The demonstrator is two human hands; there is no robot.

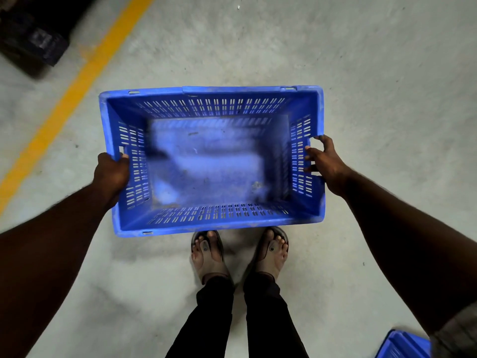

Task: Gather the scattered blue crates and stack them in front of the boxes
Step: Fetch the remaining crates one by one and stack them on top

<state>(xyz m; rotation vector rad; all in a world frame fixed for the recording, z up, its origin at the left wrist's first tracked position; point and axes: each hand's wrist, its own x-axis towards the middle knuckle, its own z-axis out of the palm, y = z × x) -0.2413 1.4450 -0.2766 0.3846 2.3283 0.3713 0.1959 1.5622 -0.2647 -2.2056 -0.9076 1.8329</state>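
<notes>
An empty blue slotted crate is held level above the concrete floor, its open top facing me. My left hand grips its left end wall at the handle slot. My right hand grips the right end wall, fingers curled over the rim and through the handle slot. The corner of a second blue crate shows at the bottom right, partly cut off by the frame edge and my right sleeve.
My two feet in sandals stand just behind the held crate. A yellow floor line runs diagonally at the left. A dark crate or pallet sits in shadow at the top left beyond the line.
</notes>
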